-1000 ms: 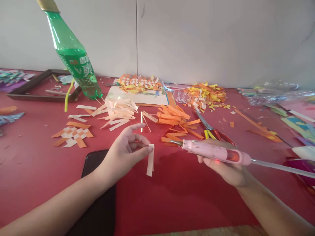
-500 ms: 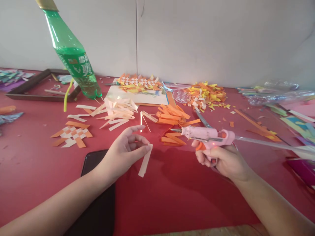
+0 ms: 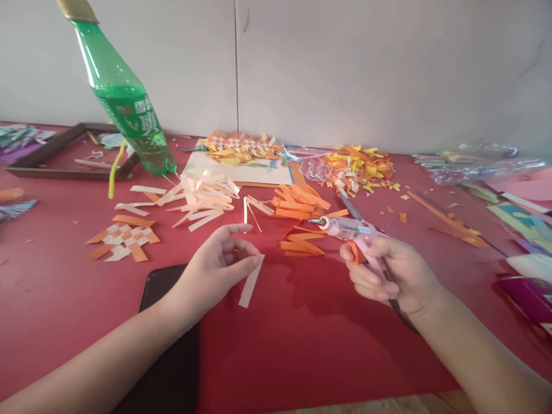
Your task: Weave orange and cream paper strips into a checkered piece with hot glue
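Note:
My left hand (image 3: 218, 270) pinches a pale paper strip (image 3: 250, 281) between thumb and forefinger, and the strip hangs down tilted over the red table (image 3: 302, 339). My right hand (image 3: 390, 273) is closed round the grip of a pink glue gun (image 3: 351, 231) with an orange trigger. The gun's metal nozzle points left, toward the orange strips (image 3: 299, 204). A gap of roughly a hand's width separates the nozzle from the held strip.
A green bottle (image 3: 125, 109) leans at the back left beside a wooden frame (image 3: 64, 152). Pale strips (image 3: 202, 198), a woven orange-and-white patch (image 3: 125, 238), a larger woven mat (image 3: 237, 146), yellow-orange scraps (image 3: 360, 164) and scissors (image 3: 351, 208) lie around. A black phone (image 3: 170, 345) sits under my left forearm.
My right hand turned the glue gun from lying flat to upright in a trigger grip and drew it left, nearer the strip. The strip in my left hand tilted from vertical to slanted.

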A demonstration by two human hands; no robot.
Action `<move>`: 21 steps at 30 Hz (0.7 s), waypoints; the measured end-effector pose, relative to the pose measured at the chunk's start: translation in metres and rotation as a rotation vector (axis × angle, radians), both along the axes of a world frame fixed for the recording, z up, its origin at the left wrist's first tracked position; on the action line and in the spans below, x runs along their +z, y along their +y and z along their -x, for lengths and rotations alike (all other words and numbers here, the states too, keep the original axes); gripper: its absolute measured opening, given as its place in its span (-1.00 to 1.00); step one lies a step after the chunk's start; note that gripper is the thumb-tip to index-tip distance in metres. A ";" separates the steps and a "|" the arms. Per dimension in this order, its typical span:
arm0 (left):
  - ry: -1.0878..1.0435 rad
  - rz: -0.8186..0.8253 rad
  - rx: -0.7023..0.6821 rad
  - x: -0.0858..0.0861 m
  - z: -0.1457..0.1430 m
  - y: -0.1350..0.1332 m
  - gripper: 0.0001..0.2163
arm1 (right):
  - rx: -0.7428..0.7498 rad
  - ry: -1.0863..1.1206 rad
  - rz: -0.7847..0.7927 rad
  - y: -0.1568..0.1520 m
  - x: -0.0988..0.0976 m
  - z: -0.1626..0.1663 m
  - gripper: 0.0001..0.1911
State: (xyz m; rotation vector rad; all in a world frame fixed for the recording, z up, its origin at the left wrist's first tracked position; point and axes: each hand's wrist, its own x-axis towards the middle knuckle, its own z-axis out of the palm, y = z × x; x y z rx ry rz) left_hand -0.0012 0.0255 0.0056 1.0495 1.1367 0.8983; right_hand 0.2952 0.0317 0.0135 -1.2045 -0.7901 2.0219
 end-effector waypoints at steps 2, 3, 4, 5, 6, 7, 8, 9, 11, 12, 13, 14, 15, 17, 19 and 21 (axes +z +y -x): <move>-0.002 0.001 0.002 0.000 0.000 0.000 -0.57 | -0.002 0.044 0.013 0.002 -0.002 -0.003 -0.75; -0.001 0.002 0.004 0.000 0.000 0.000 -0.57 | -0.004 0.064 0.016 0.002 -0.002 -0.003 -0.73; 0.002 0.004 0.005 0.000 0.000 0.000 -0.57 | -0.005 0.083 0.018 0.002 -0.003 -0.004 -0.71; 0.005 0.006 0.007 0.000 0.000 0.000 -0.56 | -0.004 0.101 0.020 0.001 -0.002 -0.004 -0.70; 0.008 0.007 0.009 0.000 0.000 0.000 -0.56 | -0.001 0.118 0.022 0.000 -0.002 -0.004 -0.68; 0.008 0.008 0.010 0.000 0.000 0.000 -0.56 | 0.000 0.133 0.023 -0.001 -0.001 -0.004 -0.67; 0.007 0.008 0.010 0.001 0.000 0.000 -0.57 | 0.000 0.146 0.023 -0.002 0.000 -0.004 -0.67; 0.004 0.007 0.009 0.001 0.000 0.000 -0.57 | -0.001 0.156 0.022 -0.004 0.001 -0.004 -0.66; 0.005 0.008 0.005 0.001 0.000 0.001 -0.58 | -0.003 0.168 0.020 -0.005 0.002 -0.003 -0.66; 0.009 0.010 0.002 0.001 0.000 0.001 -0.58 | -0.003 0.172 0.020 -0.005 0.002 -0.003 -0.66; 0.016 0.011 0.001 0.001 0.000 0.001 -0.58 | -0.002 0.175 0.019 -0.005 0.002 -0.003 -0.66; 0.025 0.010 -0.001 0.001 0.000 0.001 -0.58 | -0.001 0.176 0.020 -0.005 0.002 -0.004 -0.66; 0.036 0.006 -0.005 0.001 0.000 0.001 -0.58 | -0.001 0.177 0.019 -0.005 0.001 -0.004 -0.66; 0.071 -0.023 -0.023 0.001 -0.001 0.000 -0.58 | -0.007 0.179 0.018 -0.004 0.000 -0.004 -0.67; 0.134 -0.086 -0.052 -0.002 -0.002 -0.002 -0.60 | -0.012 0.178 0.020 -0.004 0.000 -0.004 -0.68; 0.219 -0.173 -0.083 -0.005 -0.004 -0.005 -0.62 | -0.019 0.176 0.021 -0.004 0.000 -0.004 -0.68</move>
